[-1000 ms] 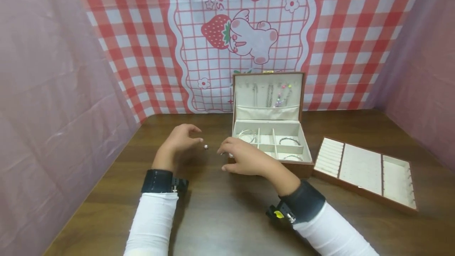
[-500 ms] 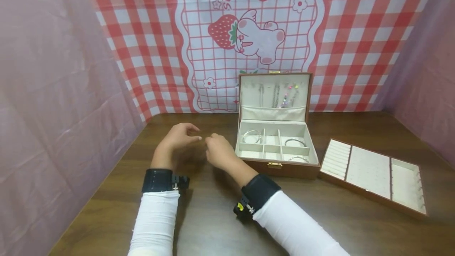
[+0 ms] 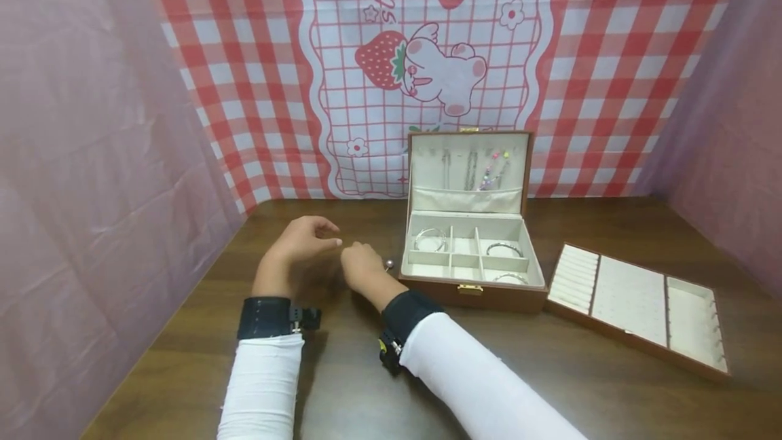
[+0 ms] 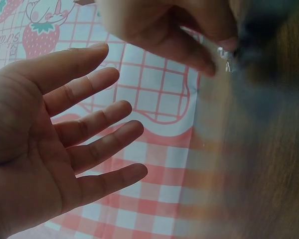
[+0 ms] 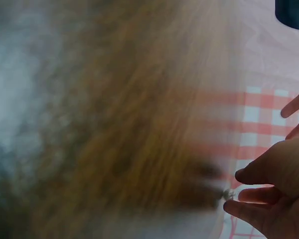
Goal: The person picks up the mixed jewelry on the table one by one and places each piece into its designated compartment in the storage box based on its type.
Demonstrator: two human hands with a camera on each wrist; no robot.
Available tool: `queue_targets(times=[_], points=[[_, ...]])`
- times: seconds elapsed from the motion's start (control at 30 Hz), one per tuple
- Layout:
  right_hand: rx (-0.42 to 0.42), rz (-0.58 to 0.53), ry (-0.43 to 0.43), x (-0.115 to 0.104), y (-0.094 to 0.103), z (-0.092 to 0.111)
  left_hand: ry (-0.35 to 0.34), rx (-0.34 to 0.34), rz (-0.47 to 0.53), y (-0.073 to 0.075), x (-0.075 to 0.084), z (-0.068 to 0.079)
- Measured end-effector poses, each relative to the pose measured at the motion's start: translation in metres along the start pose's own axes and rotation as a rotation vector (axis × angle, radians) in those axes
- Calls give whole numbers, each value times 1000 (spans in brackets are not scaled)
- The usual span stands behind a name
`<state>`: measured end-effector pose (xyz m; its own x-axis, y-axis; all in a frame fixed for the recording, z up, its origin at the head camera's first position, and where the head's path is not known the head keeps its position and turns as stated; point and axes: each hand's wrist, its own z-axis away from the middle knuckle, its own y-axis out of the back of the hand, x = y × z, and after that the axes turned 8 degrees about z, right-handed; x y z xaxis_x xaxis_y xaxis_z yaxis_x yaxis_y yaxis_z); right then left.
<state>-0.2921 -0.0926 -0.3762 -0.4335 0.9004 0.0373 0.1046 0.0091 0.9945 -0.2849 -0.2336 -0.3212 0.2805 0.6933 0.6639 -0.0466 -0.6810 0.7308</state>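
My right hand (image 3: 364, 267) reaches down to the table, thumb and index finger either side of a small sparkling silver piece of jewellery (image 4: 227, 54). In the right wrist view the piece (image 5: 228, 194) lies by the index fingertip, with a gap to the thumb. Its exact kind is too blurred to tell, and the hand hides it from the head view. Just right of this hand sits a small shiny ball on a thin stem or band (image 3: 389, 264). My left hand (image 3: 301, 242) hovers nearby with fingers spread and nothing in it.
A brown jewellery box (image 3: 473, 297) stands with its lid up, bangles in its compartments and necklaces hanging inside the lid. To its right lies a lift-out tray (image 3: 632, 301) with ring slots. A checked cloth (image 3: 256, 73) hangs behind the table.
My right hand has moved left, away from the box's front left corner, to beside the left hand. It now covers the spot where a small shiny piece lay. The left hand hardly moved.
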Motion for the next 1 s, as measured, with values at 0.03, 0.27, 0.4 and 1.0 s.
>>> queue_targets(times=[0.03, 0.27, 0.4, 1.0], points=[[-10, 13, 5, 0, 0, -1, -3, 0, 0, 0, 0, 0], [10, 21, 50, 4, 5, 0, 9, 14, 2, 6, 1, 1], [18, 21, 88, 5, 6, 4, 15, 17, 3, 9, 0, 1], [126, -449, 357, 69, 48, 73, -11, -8, -2, 7, 14, -1]])
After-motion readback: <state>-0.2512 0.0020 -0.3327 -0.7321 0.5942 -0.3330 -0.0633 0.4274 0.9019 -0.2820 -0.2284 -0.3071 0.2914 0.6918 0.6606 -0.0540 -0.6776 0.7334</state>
